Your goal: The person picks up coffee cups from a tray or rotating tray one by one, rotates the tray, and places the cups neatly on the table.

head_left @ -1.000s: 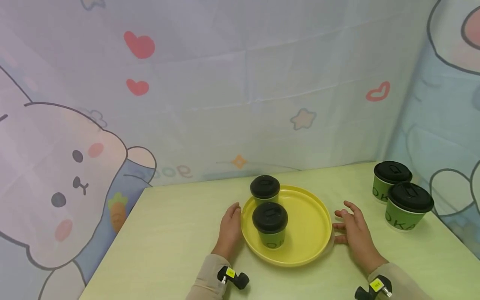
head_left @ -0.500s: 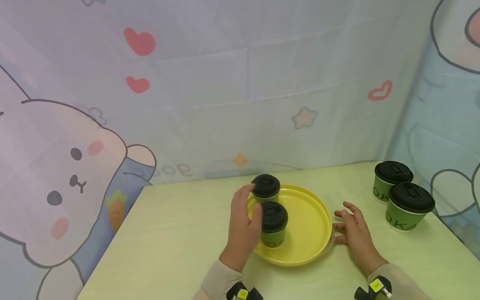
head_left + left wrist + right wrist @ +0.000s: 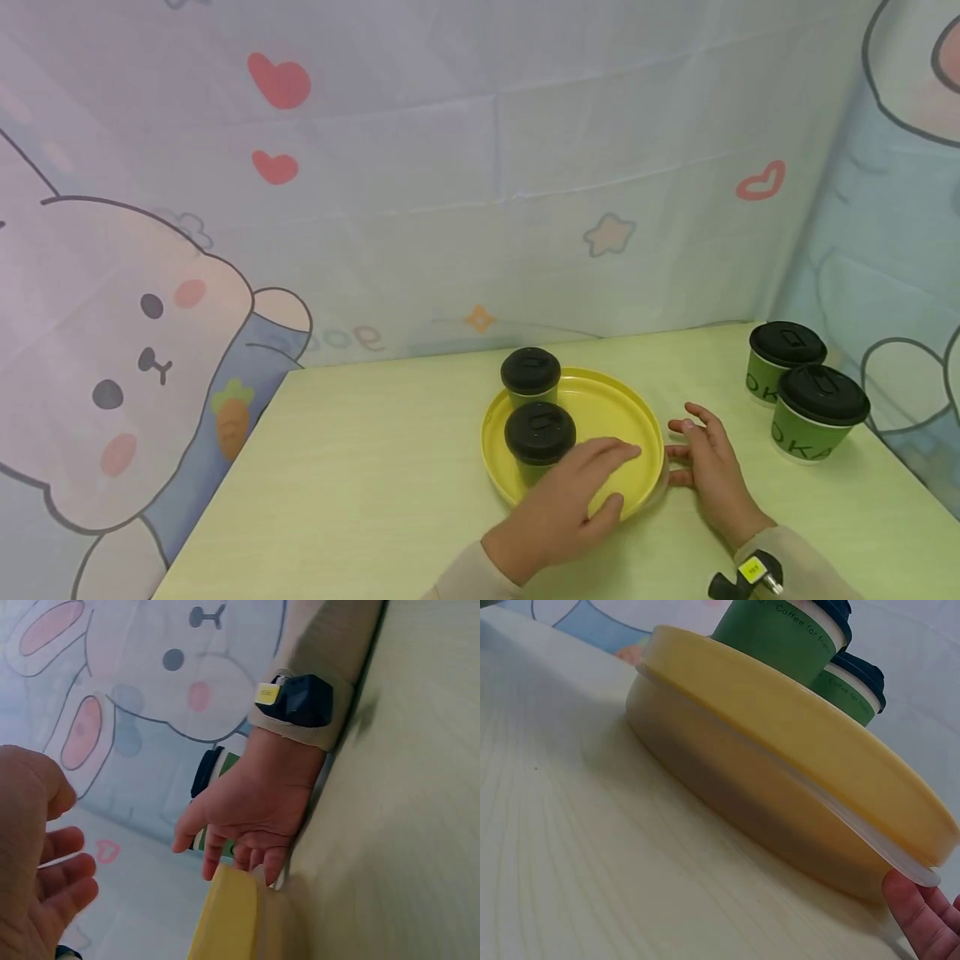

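Observation:
A round yellow tray (image 3: 637, 408) bears two green paper cups with black lids, a rear one (image 3: 531, 373) and a nearer one (image 3: 540, 429), both on its left half. My left hand (image 3: 558, 512) reaches over the tray's front with fingers extended and spread, grasping nothing; it covers the nearer cup's lower part. At the right rim, my right hand (image 3: 712, 471) has its fingers loosely extended toward the tray. In the right wrist view, the fingertips (image 3: 911, 900) lie right at a pale lip (image 3: 870, 840) under the yellow tray (image 3: 780, 712).
Two more lidded green cups stand at the right on the pale yellow table (image 3: 360, 450), one behind (image 3: 786, 346) and one in front (image 3: 817, 417). A cartoon-printed cloth (image 3: 420, 208) hangs behind the table and along its right side.
My left hand has left the tray's left rim, passed beside the cups and moved rightward over the tray's front. My right hand, the tray and the cups have stayed put.

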Motion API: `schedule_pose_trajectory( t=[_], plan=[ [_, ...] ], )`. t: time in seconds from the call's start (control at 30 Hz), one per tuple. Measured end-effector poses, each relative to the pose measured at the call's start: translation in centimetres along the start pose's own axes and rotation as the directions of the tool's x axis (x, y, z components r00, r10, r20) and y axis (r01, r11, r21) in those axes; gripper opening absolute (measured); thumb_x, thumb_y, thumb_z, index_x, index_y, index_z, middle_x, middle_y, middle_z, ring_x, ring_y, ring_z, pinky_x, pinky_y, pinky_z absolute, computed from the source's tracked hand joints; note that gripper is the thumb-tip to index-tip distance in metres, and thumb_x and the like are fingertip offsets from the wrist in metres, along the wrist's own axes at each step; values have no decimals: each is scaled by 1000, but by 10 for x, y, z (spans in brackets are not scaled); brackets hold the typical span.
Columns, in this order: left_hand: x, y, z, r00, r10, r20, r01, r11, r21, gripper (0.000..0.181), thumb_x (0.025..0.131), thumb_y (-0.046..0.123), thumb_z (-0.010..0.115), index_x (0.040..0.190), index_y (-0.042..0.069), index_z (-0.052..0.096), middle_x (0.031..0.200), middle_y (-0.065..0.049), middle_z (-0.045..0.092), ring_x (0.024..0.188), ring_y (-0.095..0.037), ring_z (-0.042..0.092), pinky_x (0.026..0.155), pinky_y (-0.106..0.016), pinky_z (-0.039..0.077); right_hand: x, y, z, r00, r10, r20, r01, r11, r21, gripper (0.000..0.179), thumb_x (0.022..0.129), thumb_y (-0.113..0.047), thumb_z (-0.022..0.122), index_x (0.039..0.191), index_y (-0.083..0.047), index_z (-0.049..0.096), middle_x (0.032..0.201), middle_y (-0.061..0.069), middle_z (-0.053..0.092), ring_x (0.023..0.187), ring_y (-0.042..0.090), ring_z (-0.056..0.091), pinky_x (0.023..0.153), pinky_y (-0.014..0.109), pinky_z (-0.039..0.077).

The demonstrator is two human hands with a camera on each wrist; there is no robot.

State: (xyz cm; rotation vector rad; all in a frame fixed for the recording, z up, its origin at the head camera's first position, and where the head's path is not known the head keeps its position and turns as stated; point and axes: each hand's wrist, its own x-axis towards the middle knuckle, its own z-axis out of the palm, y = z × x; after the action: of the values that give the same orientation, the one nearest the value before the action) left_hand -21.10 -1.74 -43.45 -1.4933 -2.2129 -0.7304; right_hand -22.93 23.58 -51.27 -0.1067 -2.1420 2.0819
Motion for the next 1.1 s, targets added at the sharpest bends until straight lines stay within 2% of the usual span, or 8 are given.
schedule_pose_trajectory(
  t=[0.07, 0.13, 0.27, 0.43, 0.6, 0.67, 0.97, 1.1],
  plan=[
    [-1, 3, 6, 991, -13, 132, 9, 999, 31, 53, 101, 18, 56, 152, 11, 42, 144, -4, 51, 133, -12, 49, 112, -20, 34, -1, 0, 0, 1000, -6, 3, 6, 1000, 3, 66, 110, -46, 29, 160, -8, 9, 149, 21, 32, 95, 3, 62, 68, 32, 60],
    [-3, 4, 11, 971, -52, 232, 38, 997, 61, 56, 102, 22, 57, 154, 14, 39, 146, -4, 50, 133, -11, 49, 111, -20, 36, -1, 0, 0, 1000, -13, 7, 13, 1000, 6, 67, 109, -47, 30, 159, -7, 10, 149, 21, 32, 95, 4, 62, 68, 32, 60],
    [-8, 6, 16, 930, -139, 340, 105, 988, 117, 58, 103, 30, 55, 157, 17, 36, 143, -3, 52, 125, -10, 54, 103, -20, 43, -2, -1, 1, 1000, -19, 7, 19, 1000, -5, 68, 109, -48, 31, 159, -6, 11, 148, 21, 33, 95, 4, 62, 69, 33, 60],
    [-9, 5, 18, 895, -182, 407, 135, 981, 140, 56, 103, 33, 56, 154, 15, 40, 136, 4, 58, 118, -6, 57, 99, -18, 45, -3, -2, 1, 1000, -22, 13, 22, 999, -29, 67, 109, -47, 30, 159, -7, 11, 148, 21, 33, 96, 3, 61, 70, 33, 61],
    [-8, 5, 18, 856, -219, 468, 179, 975, 128, 55, 104, 36, 54, 154, 16, 42, 138, 7, 58, 121, -3, 56, 99, -17, 44, -2, -1, 1, 999, -32, 16, 32, 999, -33, 65, 110, -45, 30, 159, -7, 11, 149, 22, 33, 96, 3, 60, 69, 32, 60],
    [-8, 6, 18, 846, -230, 481, 198, 973, 118, 55, 104, 36, 54, 154, 16, 42, 139, 6, 58, 122, -2, 55, 100, -17, 44, -2, -1, 1, 999, -33, 14, 34, 999, -31, 64, 110, -44, 30, 159, -8, 11, 149, 22, 33, 95, 3, 60, 69, 32, 60],
    [-6, 7, 15, 806, -249, 536, 244, 966, 82, 53, 104, 36, 51, 151, 12, 47, 143, 7, 56, 126, -1, 53, 102, -17, 43, -3, -2, 1, 999, -42, 16, 42, 998, -36, 65, 110, -44, 30, 159, -6, 10, 148, 22, 33, 95, 3, 60, 68, 32, 60],
    [-6, 7, 13, 803, -251, 540, 251, 965, 76, 52, 104, 36, 52, 150, 12, 48, 141, 8, 57, 124, -1, 54, 101, -16, 43, -4, -3, 2, 999, -42, 14, 43, 998, -43, 66, 110, -46, 31, 159, -6, 12, 147, 22, 34, 95, 3, 60, 69, 33, 61]
  ],
)
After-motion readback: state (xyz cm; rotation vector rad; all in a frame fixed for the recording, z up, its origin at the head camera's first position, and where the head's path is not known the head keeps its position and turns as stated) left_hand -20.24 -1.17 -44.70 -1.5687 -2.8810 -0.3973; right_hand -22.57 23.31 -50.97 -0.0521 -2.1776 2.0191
